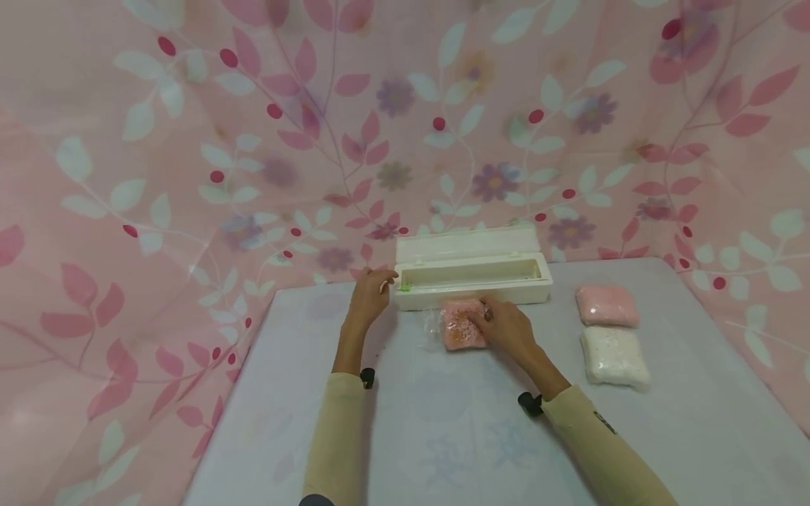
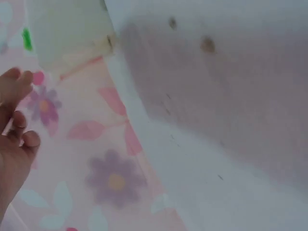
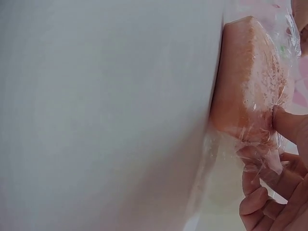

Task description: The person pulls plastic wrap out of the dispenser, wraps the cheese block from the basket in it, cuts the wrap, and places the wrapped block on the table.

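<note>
A pink block in clear plastic wrap (image 1: 463,334), browner on its top, lies on the table in front of a long cream box (image 1: 471,294). With thumb and fingers, my right hand (image 1: 508,329) pinches the wrap at one end of it; the right wrist view shows the crinkled plastic between the fingers and the block's orange-pink side (image 3: 233,77). My left hand (image 1: 370,299) is by the box's left end, fingers loosely bent and holding nothing. In the left wrist view that hand (image 2: 17,144) is partly cut off by the frame edge.
The box's lid (image 1: 468,244) stands raised at the back, and a small green mark (image 1: 405,287) is at its left front. On the right of the table (image 1: 455,436) lie another wrapped pink block (image 1: 607,306) and a wrapped white one (image 1: 615,357). A flowered curtain (image 1: 392,140) hangs behind.
</note>
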`<state>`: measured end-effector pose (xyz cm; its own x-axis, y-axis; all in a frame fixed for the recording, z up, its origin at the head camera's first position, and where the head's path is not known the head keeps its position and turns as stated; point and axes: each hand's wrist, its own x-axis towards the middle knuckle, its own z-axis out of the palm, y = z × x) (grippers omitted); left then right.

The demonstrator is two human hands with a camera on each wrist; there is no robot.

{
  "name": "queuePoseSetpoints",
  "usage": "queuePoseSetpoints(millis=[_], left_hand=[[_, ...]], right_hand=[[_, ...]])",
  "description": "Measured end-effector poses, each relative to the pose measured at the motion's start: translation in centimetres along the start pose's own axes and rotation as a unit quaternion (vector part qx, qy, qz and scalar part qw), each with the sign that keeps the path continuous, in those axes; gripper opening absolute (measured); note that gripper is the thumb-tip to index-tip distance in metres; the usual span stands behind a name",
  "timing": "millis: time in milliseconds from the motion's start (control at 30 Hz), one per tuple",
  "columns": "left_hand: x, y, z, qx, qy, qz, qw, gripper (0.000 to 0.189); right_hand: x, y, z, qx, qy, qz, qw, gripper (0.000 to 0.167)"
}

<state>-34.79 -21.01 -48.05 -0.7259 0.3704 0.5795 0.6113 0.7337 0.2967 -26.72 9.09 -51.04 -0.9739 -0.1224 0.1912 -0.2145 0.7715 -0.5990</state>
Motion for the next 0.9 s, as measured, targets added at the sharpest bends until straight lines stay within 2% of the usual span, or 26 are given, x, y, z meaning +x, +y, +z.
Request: queuePoseSetpoints(millis=[133, 233, 400, 667, 833, 900], left_hand=[[0.6, 0.9, 0.6, -0.027, -0.052, 0.022, 0.9980, 0.020], [0.6, 1.4, 1.0, -0.048, -0.078, 0.000, 0.9958, 0.022], [0.5, 1.6, 1.5, -0.051, -0.098, -0.024, 0.9936, 0.025], [1.1, 2.5, 2.2, -0.041, -0.079, -0.003, 0.9961, 0.020], [1.0, 2.2, 2.1, -0.044, -0.070, 0.019, 0.9963, 0.020], [0.9, 1.9, 1.8, -0.053, -0.065, 0.018, 0.9963, 0.022]], right_hand=[[0.0, -0.2, -0.3, 0.000, 0.004, 0.005, 1.0000, 0.032], [0.0, -0.3, -0.3, 0.006, -0.002, 0.004, 1.0000, 0.035], [0.1, -0.3, 0.2, 0.001, -0.015, 0.009, 0.9998, 0.036], [0.2, -0.2, 0.4, -0.003, -0.015, 0.009, 0.9998, 0.035], [0.1, -0.1, 0.5, -0.006, -0.013, 0.008, 0.9999, 0.035], [0.1, 0.0, 0.5, -0.006, -0.006, 0.008, 0.9999, 0.035]])
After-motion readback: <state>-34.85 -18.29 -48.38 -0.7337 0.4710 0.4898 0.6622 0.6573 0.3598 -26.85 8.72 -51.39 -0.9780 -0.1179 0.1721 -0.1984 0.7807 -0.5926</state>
